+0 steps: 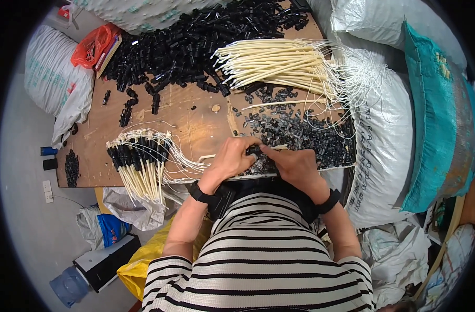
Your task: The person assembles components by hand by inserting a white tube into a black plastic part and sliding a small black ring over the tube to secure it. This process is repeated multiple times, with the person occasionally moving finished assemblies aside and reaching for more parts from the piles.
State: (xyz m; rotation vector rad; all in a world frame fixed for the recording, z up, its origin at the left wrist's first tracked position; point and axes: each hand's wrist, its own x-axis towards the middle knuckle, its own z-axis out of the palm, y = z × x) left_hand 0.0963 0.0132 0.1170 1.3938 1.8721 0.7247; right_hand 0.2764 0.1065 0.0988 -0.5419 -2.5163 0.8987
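Black small part (254, 151) pinched between both hands — left hand (232, 158), right hand (294, 165) — fingers closed

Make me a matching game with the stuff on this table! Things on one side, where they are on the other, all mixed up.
Things:
1. big heap of black plastic parts
2. loose cream tubes with white wires
3. cream tubes with black caps on
4. small grey pieces

Places:
A. near left edge of the wooden table
B. just beyond the right hand
C. far end of the table
D. far right, wires trailing onto a white sack

Pairs: 1-C, 2-D, 3-A, 4-B
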